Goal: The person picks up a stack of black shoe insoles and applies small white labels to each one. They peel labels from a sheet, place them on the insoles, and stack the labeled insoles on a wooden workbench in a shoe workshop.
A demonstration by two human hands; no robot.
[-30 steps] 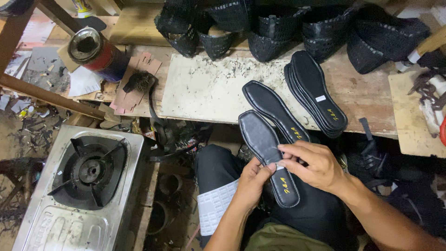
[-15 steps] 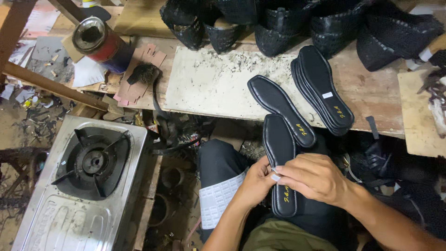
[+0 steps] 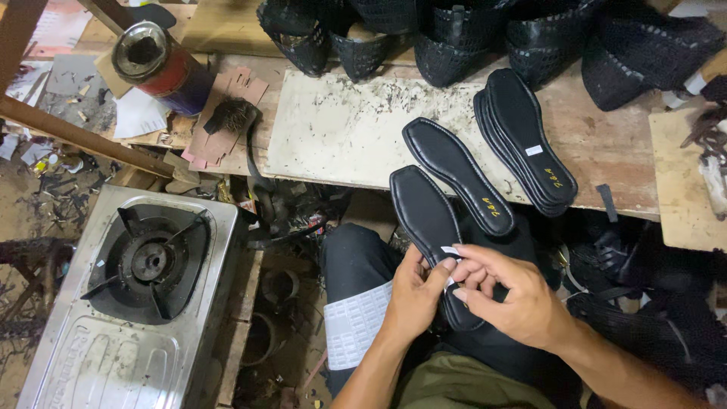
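Both your hands grip one black insole [image 3: 425, 216] over your lap: left hand [image 3: 413, 297] underneath, right hand [image 3: 515, 299] pinching a white sticker [image 3: 450, 251]. Insole stack [image 3: 526, 140] on bench [image 3: 341, 136], 1 o'clock.

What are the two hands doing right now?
Left hand: closed on the black insole, holding it.
Right hand: fingers pinching a small white sticker on that insole.
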